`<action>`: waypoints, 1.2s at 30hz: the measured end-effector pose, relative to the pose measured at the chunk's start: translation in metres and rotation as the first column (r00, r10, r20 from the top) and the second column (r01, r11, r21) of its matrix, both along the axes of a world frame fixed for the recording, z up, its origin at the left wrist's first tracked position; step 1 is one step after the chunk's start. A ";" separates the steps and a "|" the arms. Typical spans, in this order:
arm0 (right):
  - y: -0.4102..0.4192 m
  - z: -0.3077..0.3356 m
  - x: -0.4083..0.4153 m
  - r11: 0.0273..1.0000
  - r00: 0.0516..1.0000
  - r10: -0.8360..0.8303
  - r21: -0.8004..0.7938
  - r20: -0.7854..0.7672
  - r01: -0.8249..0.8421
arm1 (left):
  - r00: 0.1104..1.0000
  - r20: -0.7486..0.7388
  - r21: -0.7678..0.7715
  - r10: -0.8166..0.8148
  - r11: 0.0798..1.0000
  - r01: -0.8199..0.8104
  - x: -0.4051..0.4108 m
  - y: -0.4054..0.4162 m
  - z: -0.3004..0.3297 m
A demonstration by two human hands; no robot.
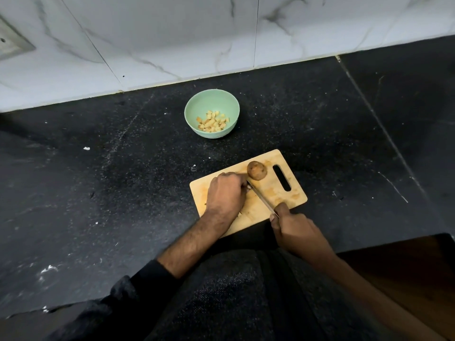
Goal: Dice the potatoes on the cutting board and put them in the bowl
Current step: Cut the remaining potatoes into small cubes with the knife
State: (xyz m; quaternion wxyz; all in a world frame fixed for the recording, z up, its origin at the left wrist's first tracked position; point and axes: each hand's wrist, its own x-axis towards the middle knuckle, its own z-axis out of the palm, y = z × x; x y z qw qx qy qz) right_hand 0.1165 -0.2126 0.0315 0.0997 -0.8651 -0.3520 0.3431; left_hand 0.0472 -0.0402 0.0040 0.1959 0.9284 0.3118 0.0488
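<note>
1. Dicing continues at a dark stone bench (98, 183): a person's left hand (225, 193) lies curled, knuckles up, over whatever is being cut on the wooden cutting board (275, 193). The piece beneath that hand is hidden, so its shape cannot be told.
2. Fingers of the right hand (293, 230) are wrapped round the handle of a knife (262, 199), at the board's near edge. The blade runs diagonally away from that hand, its tip meeting the left hand's fingertips.
3. One whole, unpeeled potato (256, 170) sits on the board's far part, just beyond the left hand and beside the handle slot. It is roundish, with no clear long axis. The left hand is plainly the nearer of the two to it; the right hand is well apart from it, across the board.
4. A pale green bowl (194, 107) stands on the bench beyond the board, towards the wall and slightly left, and already holds a small heap of diced potato (213, 121).
5. Judged from this, the job is partly done: the hidden piece needs finishing, then the whole potato would be drawn back under the blade by the left hand.
</note>
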 end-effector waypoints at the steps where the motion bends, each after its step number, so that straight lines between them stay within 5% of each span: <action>1: 0.000 0.000 -0.001 1.000 1.000 0.006 -0.017 0.011 -0.005 | 1.000 -0.010 0.004 0.013 1.000 -0.013 0.000 -0.002 0.000; 9: 0.005 0.001 -0.008 0.992 0.986 0.105 -0.080 0.127 -0.095 | 0.999 -0.013 -0.045 0.032 0.998 -0.032 0.002 -0.008 0.001; 23: -0.011 0.006 -0.009 0.965 0.984 0.176 -0.199 0.023 -0.168 | 0.998 0.004 -0.028 0.068 0.997 -0.067 -0.001 -0.008 -0.005; 30: -0.001 0.015 -0.009 0.995 1.000 0.023 -0.095 -0.010 -0.024 | 0.994 0.044 -0.089 0.103 0.991 -0.099 -0.008 -0.008 -0.007; 36: 0.011 0.007 -0.014 0.992 0.995 0.100 -0.081 0.007 -0.099 | 0.994 0.023 -0.059 0.107 0.993 -0.106 -0.006 -0.013 -0.006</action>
